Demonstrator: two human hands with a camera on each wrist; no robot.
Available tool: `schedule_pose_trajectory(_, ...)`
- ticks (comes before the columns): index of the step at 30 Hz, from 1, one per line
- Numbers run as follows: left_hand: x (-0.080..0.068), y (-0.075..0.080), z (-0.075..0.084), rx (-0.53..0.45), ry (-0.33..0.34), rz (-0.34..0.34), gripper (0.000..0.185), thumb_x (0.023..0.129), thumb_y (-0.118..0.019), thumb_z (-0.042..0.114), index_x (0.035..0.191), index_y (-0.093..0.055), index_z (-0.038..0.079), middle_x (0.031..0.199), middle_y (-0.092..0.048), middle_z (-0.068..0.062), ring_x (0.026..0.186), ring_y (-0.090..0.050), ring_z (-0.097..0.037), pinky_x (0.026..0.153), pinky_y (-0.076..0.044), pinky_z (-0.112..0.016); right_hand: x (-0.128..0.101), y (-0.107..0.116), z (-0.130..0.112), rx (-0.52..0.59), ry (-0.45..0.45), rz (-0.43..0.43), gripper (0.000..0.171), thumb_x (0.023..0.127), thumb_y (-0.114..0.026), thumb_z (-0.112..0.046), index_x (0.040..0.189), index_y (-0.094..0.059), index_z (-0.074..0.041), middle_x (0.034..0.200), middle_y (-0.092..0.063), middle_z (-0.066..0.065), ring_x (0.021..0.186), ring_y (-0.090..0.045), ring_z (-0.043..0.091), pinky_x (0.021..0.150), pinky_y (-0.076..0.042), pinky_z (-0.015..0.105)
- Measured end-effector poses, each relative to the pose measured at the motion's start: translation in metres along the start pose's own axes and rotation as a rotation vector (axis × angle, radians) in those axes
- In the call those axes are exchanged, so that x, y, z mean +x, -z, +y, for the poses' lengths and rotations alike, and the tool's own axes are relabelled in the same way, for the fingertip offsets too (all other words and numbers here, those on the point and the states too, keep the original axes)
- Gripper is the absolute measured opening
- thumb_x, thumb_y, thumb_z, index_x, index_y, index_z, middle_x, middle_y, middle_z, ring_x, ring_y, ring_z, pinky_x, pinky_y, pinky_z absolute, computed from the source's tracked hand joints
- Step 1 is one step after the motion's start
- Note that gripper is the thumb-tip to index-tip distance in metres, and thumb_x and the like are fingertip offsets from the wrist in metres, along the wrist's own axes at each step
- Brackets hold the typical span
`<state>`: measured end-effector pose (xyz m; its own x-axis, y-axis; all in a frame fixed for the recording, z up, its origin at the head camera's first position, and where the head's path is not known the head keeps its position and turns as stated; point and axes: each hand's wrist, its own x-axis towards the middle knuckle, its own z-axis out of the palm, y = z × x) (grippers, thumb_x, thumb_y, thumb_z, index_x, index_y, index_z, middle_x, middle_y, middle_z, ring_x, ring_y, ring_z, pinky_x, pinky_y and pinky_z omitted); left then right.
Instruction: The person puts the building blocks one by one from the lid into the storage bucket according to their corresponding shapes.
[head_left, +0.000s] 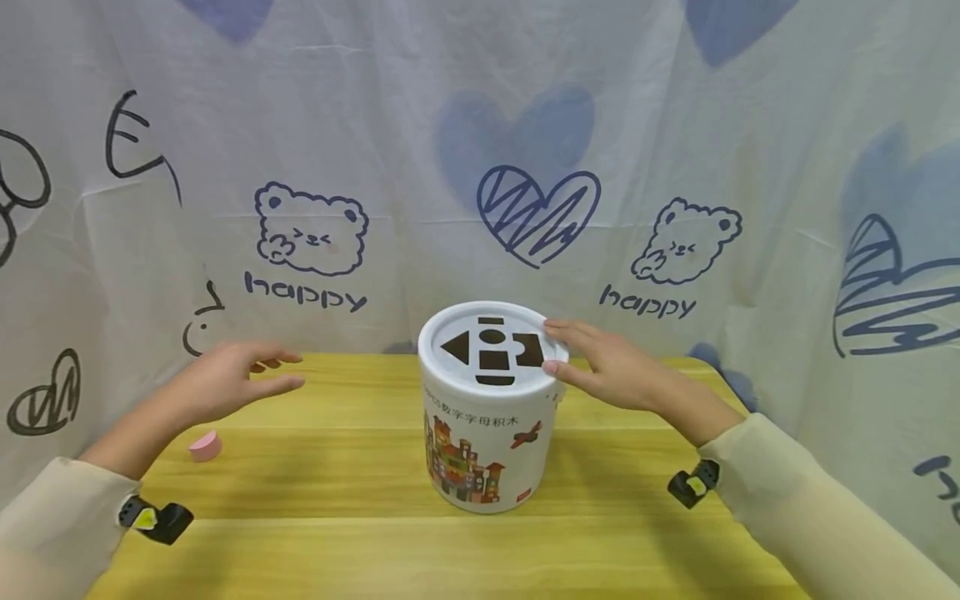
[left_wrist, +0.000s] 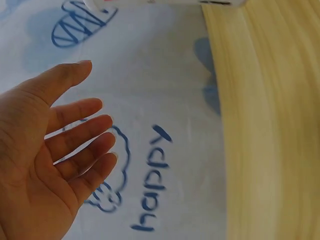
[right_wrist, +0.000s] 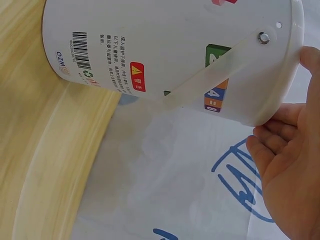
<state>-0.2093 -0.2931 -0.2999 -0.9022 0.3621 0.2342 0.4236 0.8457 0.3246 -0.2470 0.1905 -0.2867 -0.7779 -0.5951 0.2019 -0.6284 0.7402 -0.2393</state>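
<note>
A white toy bucket [head_left: 483, 442] with printed blocks on its side stands upright at the middle of the yellow table [head_left: 337, 517]. Its white lid [head_left: 444, 377] has dark shape cut-outs. My right hand [head_left: 555, 346] pinches the lid's right rim, with fingers on top and the thumb at the side. The right wrist view shows this hand [right_wrist: 287, 100] at the rim of the bucket [right_wrist: 165, 50], beside its white strap handle [right_wrist: 210, 80]. My left hand [head_left: 281, 371] hovers left of the bucket with straight fingers, holding nothing; the left wrist view shows its bare palm [left_wrist: 97, 100].
A small pink block [head_left: 205, 447] lies on the table below my left forearm. A white cloth [head_left: 450, 125] printed with bears and hearts hangs right behind the table's far edge and drapes down its right side.
</note>
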Motion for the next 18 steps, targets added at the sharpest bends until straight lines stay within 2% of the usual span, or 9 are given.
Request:
schedule_pose_trajectory(9, -0.020, -0.019, -0.038, -0.032, 0.040, -0.001, 0.049, 0.093, -0.068, 0.038, 0.123, -0.064, 0.000, 0.122, -0.063, -0.021, 0.103, -0.061, -0.039, 0.085, -0.052, -0.056, -0.002, -0.001, -0.001, -0.022, 0.000, -0.004, 0.075, 0.097, -0.042, -0.062, 0.155, -0.031, -0.016, 0.160, -0.025, 0.002, 0.142, -0.030, 0.032, 0.112, -0.028, 0.057)
schedule_pose_trajectory(18, -0.044, -0.039, -0.079, -0.077, 0.185, -0.072, 0.064, 0.093, -0.064, 0.048, 0.133, -0.056, -0.002, 0.132, -0.053, -0.029, 0.113, -0.054, -0.048, 0.086, -0.051, -0.058, -0.003, 0.001, -0.003, -0.008, -0.027, -0.006, 0.075, 0.097, -0.041, -0.063, 0.155, -0.030, -0.018, 0.160, -0.024, 0.001, 0.142, -0.029, 0.033, 0.112, -0.028, 0.058)
